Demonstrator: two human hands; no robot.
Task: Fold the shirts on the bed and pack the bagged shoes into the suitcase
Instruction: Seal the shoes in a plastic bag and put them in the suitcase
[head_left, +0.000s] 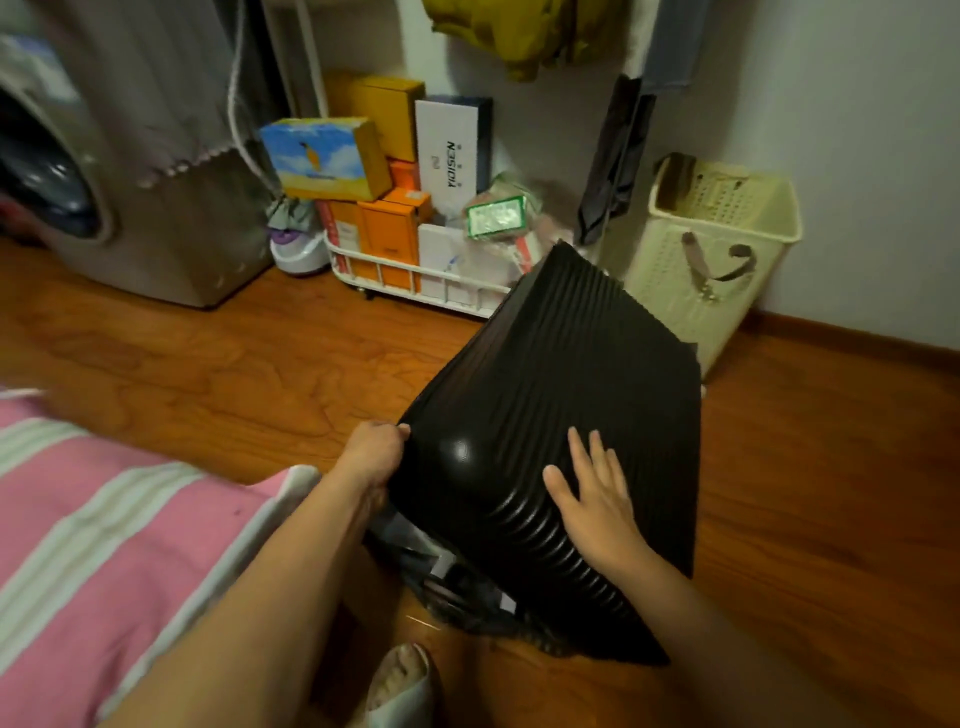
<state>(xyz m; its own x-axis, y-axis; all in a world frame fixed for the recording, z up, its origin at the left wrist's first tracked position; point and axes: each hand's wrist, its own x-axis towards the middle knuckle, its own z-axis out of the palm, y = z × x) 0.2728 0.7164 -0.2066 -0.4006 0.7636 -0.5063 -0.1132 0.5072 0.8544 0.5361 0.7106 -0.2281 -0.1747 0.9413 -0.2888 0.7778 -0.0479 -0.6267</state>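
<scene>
Cream laundry basket (719, 249) and box-filled white cart (415, 280) stand behind suitcase (561, 395).

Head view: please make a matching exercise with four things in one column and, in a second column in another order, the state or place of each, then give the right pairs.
Things:
1. left hand
2. right hand
3. laundry basket
4. boxes

States or places:
A. stands by the wall, to the right of the suitcase
B. stacked on the white cart
C. grips the suitcase's edge
D. lies flat, fingers spread, on the ribbed shell

Pairs: 1-C, 2-D, 3-A, 4-B
</scene>
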